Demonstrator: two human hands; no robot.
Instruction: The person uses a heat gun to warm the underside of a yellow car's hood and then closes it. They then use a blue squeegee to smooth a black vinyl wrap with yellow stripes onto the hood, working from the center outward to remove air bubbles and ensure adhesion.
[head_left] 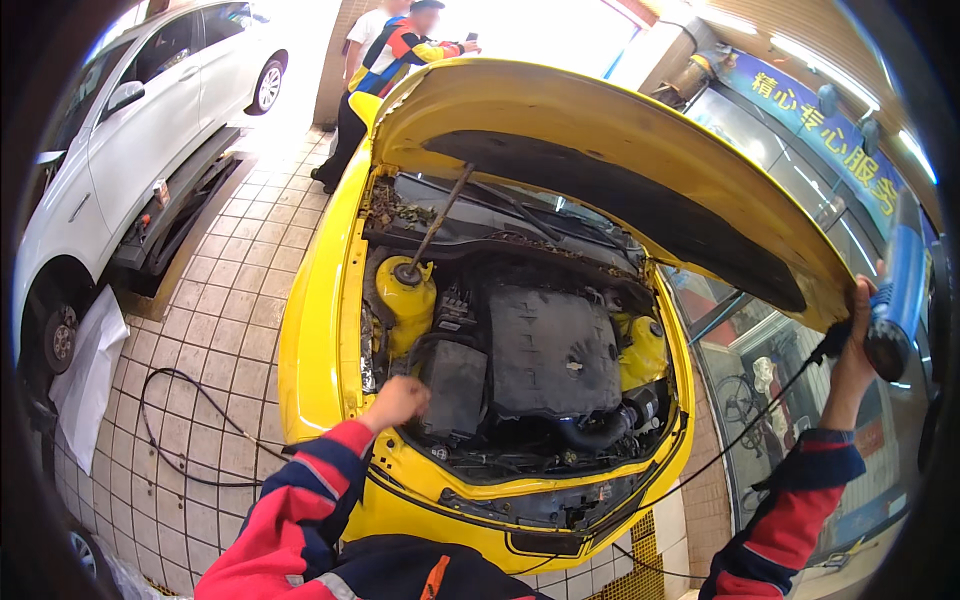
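The blue cylindrical tool [900,285] is up at my far right, just beside the free edge of the yellow car's [320,340] raised hood [560,100]. My right grip [853,345] is clasped about it, on its left side near the black lower end. From beside that hand a black line [740,436], hose or cable I can't tell, slants down across the car's front corner.

My left grip [398,403] is over the front of the engine bay with its fingers curled, near a black box cover [455,385]; I can't tell whether it pinches anything. The tool is well apart from it. Beside that box lies the black engine cover [545,335], bearing a small pale emblem [574,366]. A rod [440,222] stands between a yellow strut tower [405,308] and the hood.

Farther right, large yellow characters run along a blue banner [800,118]. Off left, a white car [170,110] stands by the tiled floor [230,235]; beyond the hood is a person in a multicoloured jacket [400,50].
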